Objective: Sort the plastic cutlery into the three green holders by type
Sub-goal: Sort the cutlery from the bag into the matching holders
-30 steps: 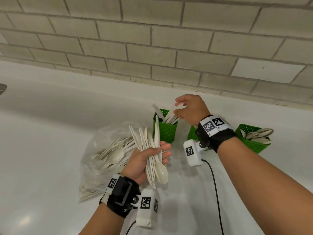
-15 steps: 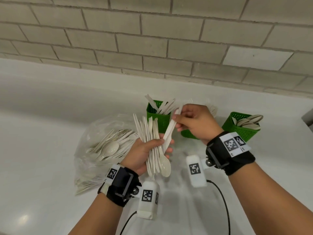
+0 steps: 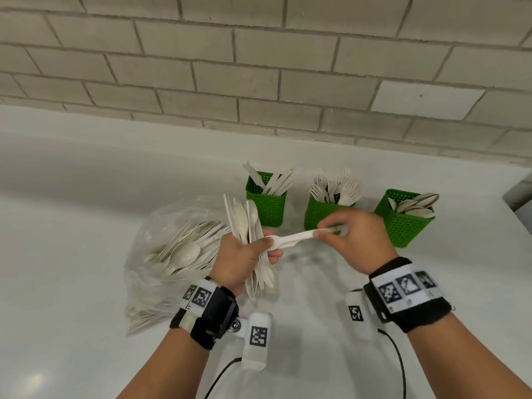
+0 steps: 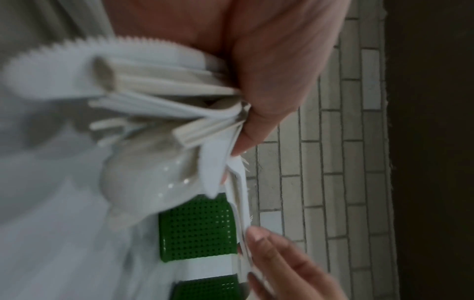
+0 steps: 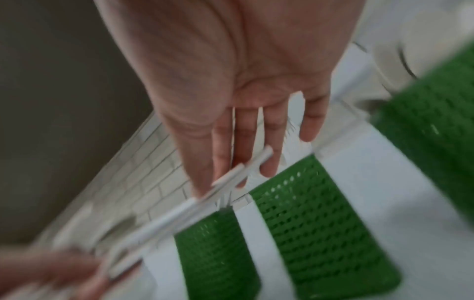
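My left hand (image 3: 239,254) grips a fanned bundle of white cutlery (image 3: 244,223), mid-frame in the head view; spoons and flat handles show in it. My right hand (image 3: 357,240) pinches one piece (image 3: 293,240) by its end between thumb and fingertips; that piece lies roughly level between both hands, its other end at the left fingers. Can't tell its type from the blur. Three green holders stand in a row above the hands: left holder (image 3: 266,208) with what look like knives, middle holder (image 3: 319,214) with forks, right holder (image 3: 403,226) with spoons. Clear bag (image 3: 161,226) of unsorted cutlery sits left of centre on the white counter (image 3: 57,240).
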{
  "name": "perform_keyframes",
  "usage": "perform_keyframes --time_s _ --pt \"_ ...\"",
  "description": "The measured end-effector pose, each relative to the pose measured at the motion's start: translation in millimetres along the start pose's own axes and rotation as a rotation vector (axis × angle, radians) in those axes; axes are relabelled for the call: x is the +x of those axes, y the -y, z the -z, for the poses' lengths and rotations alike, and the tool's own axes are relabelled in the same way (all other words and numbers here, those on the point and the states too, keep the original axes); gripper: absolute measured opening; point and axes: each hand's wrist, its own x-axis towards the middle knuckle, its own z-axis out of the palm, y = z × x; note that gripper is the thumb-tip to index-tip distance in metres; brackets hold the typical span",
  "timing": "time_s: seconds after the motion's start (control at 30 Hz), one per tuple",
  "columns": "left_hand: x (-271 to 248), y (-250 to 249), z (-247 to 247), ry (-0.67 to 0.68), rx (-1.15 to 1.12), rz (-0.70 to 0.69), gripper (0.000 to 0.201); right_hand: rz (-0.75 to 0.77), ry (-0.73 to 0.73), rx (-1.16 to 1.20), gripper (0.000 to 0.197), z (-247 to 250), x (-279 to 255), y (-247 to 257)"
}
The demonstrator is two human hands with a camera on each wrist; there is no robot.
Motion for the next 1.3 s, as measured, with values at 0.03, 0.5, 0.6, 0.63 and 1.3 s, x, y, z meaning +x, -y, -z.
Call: perform_keyframes --time_s 0.03,0.5,0.6,0.63,1.3 --pt "0.0 -0.1 -1.5 0.014 0.026 -0.005 0.008 0.067 0.078 -0.139 0.013 -1.8 -2.8 3.8" --pt "-1.0 -6.3 -8.4 0.092 -0.512 0.133 0.047 -0.378 0.181 0.823 0.012 -33.6 -26.4 22.1" --pt "1.6 -3.5 -10.3 0.032 -0.437 0.089 0.052 -0.408 0.187 0.955 0.014 -35.1 -27.1 27.9" --pt "1.7 -1.5 -11.6 0.024 -0.386 0.062 0.047 -0.412 0.192 0.986 0.014 -36.2 -27.2 30.3" --pt "69.8 -116.1 -19.2 -0.123 -0.056 -0.376 0.011 -0.356 -0.208 0.942 0.022 -7.0 -17.1 12.9"
